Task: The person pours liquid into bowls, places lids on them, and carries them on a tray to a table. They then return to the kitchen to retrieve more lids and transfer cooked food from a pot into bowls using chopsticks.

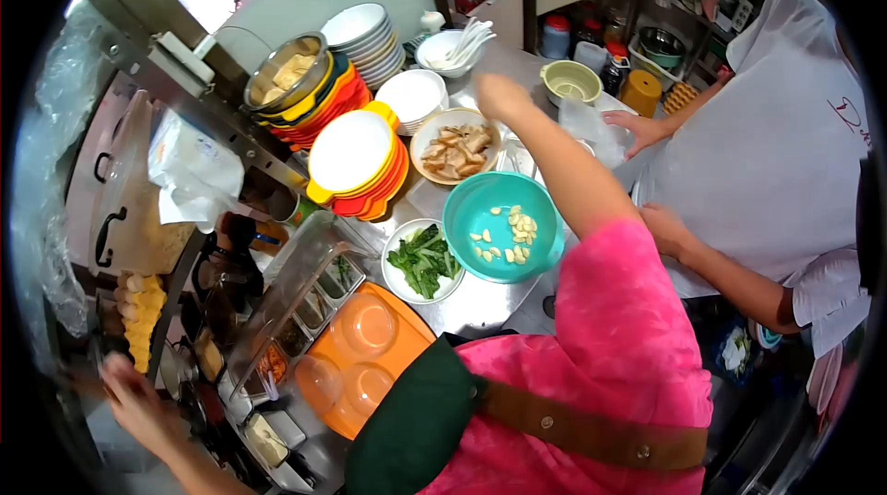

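Note:
My right hand (500,94) reaches out from a pink sleeve over the far rim of a beige plate (420,138) of fried brown pieces. Its fingers curl away from me, so I cannot see whether it holds anything. Nearer to me stand a teal bowl (469,209) with sliced garlic and a small white bowl of green leaves (423,260). My left hand (137,400) is low at the left edge by the dark stove area and a tray of yellow pieces (140,318). It is blurred and its grip is unclear.
Stacks of red, orange and yellow plates (354,155), white plates (365,31) and bowls line the steel counter. A condiment rack (277,361) and an orange tray (362,361) sit near me. A person in white (776,116) stands at the right, one hand on a plastic bag (591,128).

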### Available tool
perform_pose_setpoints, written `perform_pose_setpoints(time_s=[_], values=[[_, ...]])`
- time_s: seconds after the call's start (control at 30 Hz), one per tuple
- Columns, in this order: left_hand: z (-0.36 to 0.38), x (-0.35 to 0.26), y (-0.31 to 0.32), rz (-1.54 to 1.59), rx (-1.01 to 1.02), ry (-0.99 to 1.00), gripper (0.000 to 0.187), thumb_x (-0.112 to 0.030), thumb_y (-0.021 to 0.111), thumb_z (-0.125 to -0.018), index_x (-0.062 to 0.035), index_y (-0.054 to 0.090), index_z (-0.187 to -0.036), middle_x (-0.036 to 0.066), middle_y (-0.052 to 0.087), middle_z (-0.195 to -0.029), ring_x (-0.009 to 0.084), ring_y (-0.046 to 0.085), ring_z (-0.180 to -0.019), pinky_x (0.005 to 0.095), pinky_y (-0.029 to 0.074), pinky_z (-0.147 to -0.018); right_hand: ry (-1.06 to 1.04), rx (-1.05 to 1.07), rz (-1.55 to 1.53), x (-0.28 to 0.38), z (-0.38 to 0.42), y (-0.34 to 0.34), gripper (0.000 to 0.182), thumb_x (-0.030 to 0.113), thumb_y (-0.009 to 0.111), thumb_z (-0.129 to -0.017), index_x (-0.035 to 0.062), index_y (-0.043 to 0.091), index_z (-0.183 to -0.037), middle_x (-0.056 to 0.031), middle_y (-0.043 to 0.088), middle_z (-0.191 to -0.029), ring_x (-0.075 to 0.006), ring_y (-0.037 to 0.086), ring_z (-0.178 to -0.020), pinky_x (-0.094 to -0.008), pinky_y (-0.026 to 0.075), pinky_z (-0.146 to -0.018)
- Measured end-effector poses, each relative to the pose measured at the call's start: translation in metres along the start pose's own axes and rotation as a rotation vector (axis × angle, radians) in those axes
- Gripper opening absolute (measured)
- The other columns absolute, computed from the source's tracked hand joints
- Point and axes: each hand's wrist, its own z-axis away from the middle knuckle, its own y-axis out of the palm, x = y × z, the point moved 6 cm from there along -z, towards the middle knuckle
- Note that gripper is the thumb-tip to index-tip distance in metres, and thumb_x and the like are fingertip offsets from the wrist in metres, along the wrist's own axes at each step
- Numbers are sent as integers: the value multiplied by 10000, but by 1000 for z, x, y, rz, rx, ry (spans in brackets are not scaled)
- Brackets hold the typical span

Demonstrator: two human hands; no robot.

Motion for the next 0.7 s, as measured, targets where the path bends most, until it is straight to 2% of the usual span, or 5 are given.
perform_pose_setpoints(time_s=[0.03,0.1,0.2,0.3,0.7], values=[[35,14,5,651,-113,-226,302,-32,499,-828,32,446,-1119,92,525,-841,154,521,-645,253,436,-523,-45,-132,-6,-34,23,16,394,68,456,-731,119,528,-1115,-161,572,-1028,-304,547,-958,-411,425,-808],[74,-31,-15,1065,401,-877,215,-114,500,-858,14,491,-1031,14,491,-709,48,417,-489,177,325,-414,149,-340,-148,-116,75,38,356,90,464,-754,124,503,-1106,-184,590,-951,-325,564,-901,-406,435,-764],[120,-54,-19,896,458,-808,234,-130,500,-821,-4,565,-1008,56,516,-693,112,460,-584,220,388,-519,456,-336,-170,-184,139,62,379,112,418,-790,161,452,-1165,-167,598,-930,-341,576,-853,-432,436,-738],[165,-56,6,1022,332,-919,142,-98,485,-862,-4,502,-968,-34,417,-643,3,291,-439,163,219,-377,298,-166,-1,-216,142,106,403,149,443,-791,160,421,-1193,-170,594,-941,-342,572,-862,-425,441,-735],[168,-88,12,1241,422,-931,198,-125,534,-833,8,504,-977,-5,489,-666,14,354,-451,155,253,-387,180,-14,-152,-202,119,122,510,142,523,-755,199,372,-1238,-159,564,-1046,-322,552,-930,-400,432,-792]])
